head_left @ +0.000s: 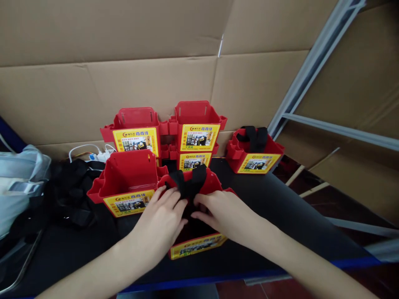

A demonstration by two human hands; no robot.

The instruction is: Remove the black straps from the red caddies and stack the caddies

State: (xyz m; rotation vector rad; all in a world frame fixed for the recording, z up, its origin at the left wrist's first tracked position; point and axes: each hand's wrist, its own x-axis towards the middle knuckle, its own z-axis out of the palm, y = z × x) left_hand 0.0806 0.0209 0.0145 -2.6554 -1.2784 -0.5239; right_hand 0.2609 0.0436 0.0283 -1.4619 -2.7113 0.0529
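Note:
A red plastic bin with a yellow label sits near the front edge of the black table. A black strap lies across its back rim and down inside. My left hand rests over the bin's left side with fingers stretched toward the strap. My right hand covers the right side, its fingertips curled down on the strap inside the bin. The bin's inside is mostly hidden by both hands.
Several more red labelled bins stand behind, some stacked; one at the right holds a black strap. A heap of black straps and a white power strip lie left. Cardboard walls stand behind, a metal rack at right.

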